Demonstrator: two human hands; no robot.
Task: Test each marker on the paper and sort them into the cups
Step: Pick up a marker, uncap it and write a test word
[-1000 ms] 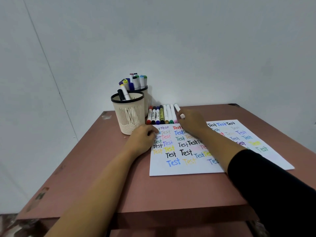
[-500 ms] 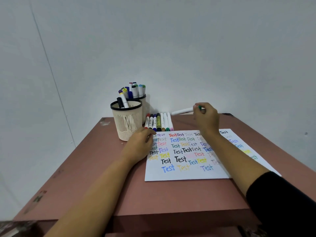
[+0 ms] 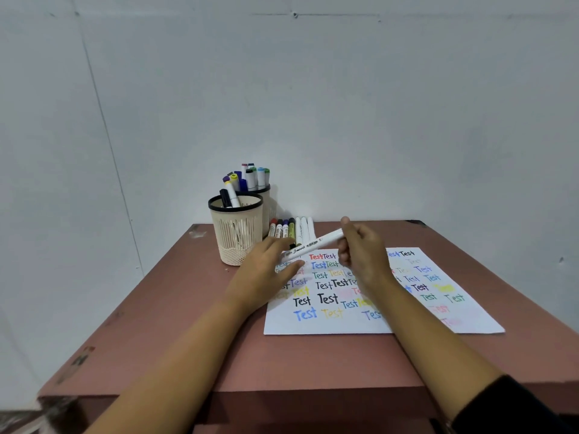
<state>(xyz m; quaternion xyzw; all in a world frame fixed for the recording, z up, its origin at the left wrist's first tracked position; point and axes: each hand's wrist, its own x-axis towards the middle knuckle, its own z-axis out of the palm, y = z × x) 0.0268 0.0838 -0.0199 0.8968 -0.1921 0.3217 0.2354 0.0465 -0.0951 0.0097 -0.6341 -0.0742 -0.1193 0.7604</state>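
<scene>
The reddish table point(image 3: 188, 308) carries 2 cups point(image 3: 236, 242), a lettered paper point(image 3: 329, 325) and perhaps 7 loose markers point(image 3: 293, 230).

A marker point(image 3: 316, 244) runs leftward from the right grip point(image 3: 360, 252) to the left grip point(image 3: 266, 270), both above the paper point(image 3: 344, 324) on the worktop point(image 3: 188, 308). Behind them lies a row of markers point(image 3: 291, 228). Behind-left of the left grip stands the front cup point(image 3: 236, 236), with the rear cup point(image 3: 268, 202) behind it.

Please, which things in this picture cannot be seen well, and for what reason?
Head view only:
- marker: the colour of its far end is lost in blur at the left hand; whether that hand grips it is unclear.
- paper: some words lie under the left hand and the right hand.
- rear cup: mostly behind the front cup.
</scene>
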